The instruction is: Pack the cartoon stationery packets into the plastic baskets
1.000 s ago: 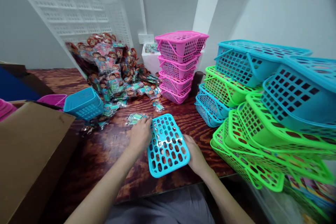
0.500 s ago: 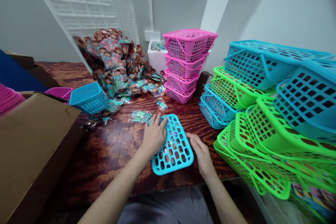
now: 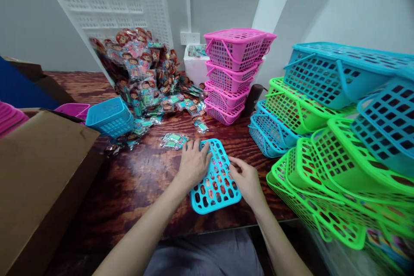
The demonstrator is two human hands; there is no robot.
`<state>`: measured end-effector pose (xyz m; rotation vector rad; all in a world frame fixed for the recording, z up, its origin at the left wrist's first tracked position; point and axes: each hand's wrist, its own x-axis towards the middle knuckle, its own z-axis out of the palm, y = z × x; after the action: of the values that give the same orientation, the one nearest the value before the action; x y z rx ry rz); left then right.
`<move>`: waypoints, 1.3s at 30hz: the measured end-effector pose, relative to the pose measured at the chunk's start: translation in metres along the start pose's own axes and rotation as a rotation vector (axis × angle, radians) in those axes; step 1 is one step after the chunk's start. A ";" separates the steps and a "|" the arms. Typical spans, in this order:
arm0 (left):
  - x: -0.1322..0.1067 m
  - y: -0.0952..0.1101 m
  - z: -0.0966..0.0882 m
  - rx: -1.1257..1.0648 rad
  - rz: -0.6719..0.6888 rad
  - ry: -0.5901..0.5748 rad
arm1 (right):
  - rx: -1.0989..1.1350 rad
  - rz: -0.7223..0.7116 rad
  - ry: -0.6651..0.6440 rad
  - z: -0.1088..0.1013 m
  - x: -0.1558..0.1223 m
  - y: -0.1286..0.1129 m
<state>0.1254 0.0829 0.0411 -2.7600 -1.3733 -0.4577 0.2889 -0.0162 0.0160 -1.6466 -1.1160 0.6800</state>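
Observation:
A blue plastic basket (image 3: 211,194) with a slotted lid stands in front of me on the table, and colourful packed contents show through the slots. My left hand (image 3: 194,161) grips its left side, palm down, with fingers over the far left part of the lid. On the opposite side, my right hand (image 3: 246,181) holds the basket's right edge, thumb near the rim. The fingertips under that edge are partly hidden. Several small clear packets (image 3: 174,140) with green contents lie just beyond my left fingers.
A large pile of bagged dolls (image 3: 142,73) spills from a tipped white crate (image 3: 106,4). Stacked pink baskets (image 3: 231,58) stand behind; green baskets (image 3: 326,172) and blue baskets (image 3: 326,73) crowd the right. Nested blue baskets (image 3: 110,116) and a cardboard box (image 3: 48,172) occupy the left.
My right hand has moved in onto the basket's right edge, its thumb now nearer the lid. My left hand stays on the lid. The view has shifted slightly.

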 end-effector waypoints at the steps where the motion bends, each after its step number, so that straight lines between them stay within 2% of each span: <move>1: 0.000 0.001 0.000 0.003 0.005 0.001 | -0.011 -0.009 0.009 0.001 0.001 0.000; 6: 0.000 0.002 0.003 -0.010 0.023 0.008 | -0.007 -0.051 0.045 0.007 -0.002 0.003; 10: -0.003 -0.006 0.010 -0.217 0.004 0.065 | 0.000 -0.092 0.060 0.011 -0.009 0.005; 13: -0.006 -0.015 0.019 -0.366 -0.039 0.126 | -0.054 -0.115 0.042 0.011 -0.013 0.005; 17: -0.011 -0.025 0.030 -0.440 -0.147 0.215 | -0.081 -0.136 0.025 0.010 -0.014 0.003; 20: -0.014 -0.026 0.030 -0.478 -0.188 0.277 | -0.156 -0.162 0.049 0.011 -0.015 0.002; 21: -0.015 -0.026 0.027 -0.489 -0.144 0.288 | -0.185 -0.172 0.052 0.011 -0.015 0.002; 23: -0.022 -0.024 0.019 -0.513 0.032 0.267 | -0.230 -0.191 0.048 0.011 -0.014 0.002; 26: -0.044 -0.024 0.000 -0.539 0.331 0.133 | -0.253 -0.211 0.034 0.011 -0.013 0.003; 30: -0.086 -0.031 -0.023 -0.421 0.519 -0.112 | -0.263 -0.223 0.011 0.010 -0.011 0.004; 32: -0.103 -0.035 -0.028 -0.350 0.563 -0.168 | -0.252 -0.235 0.000 0.010 -0.009 0.004; 35: -0.117 -0.039 -0.023 -0.274 0.619 -0.091 | -0.221 -0.260 -0.018 0.011 -0.008 0.006; 39: -0.119 -0.041 -0.003 -0.249 0.685 0.151 | -0.224 -0.282 -0.033 0.010 -0.006 0.007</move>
<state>0.0249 0.0148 0.0070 -3.0531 -0.3026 -0.7978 0.2806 -0.0178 0.0058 -1.6231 -1.4575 0.4115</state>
